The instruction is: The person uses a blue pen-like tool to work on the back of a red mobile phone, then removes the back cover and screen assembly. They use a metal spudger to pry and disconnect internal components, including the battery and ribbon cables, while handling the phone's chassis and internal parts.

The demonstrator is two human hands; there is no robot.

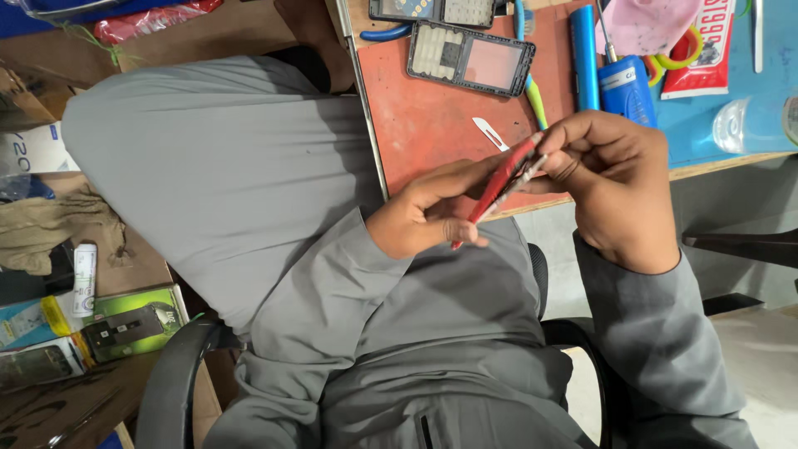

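Observation:
My left hand [420,214] and my right hand [613,179] both grip a thin red flat piece [501,181], seen edge-on and tilted, which looks like a phone shell. The left hand pinches its lower end; the fingers of the right hand curl over its upper end. They hold it just above the near edge of a red-brown work mat [424,116], over my lap in grey clothes. A small white scalpel blade [490,133] lies on the mat just behind the hands.
On the bench lie a black phone frame [470,58], a green-blue toothbrush [532,87], a blue tube [583,58], a blue tool [628,90], a pink cloth [648,25] and a clear bottle [752,123]. Boxes [133,320] and a rag [50,229] lie left. A black chair arm [170,387] stands below.

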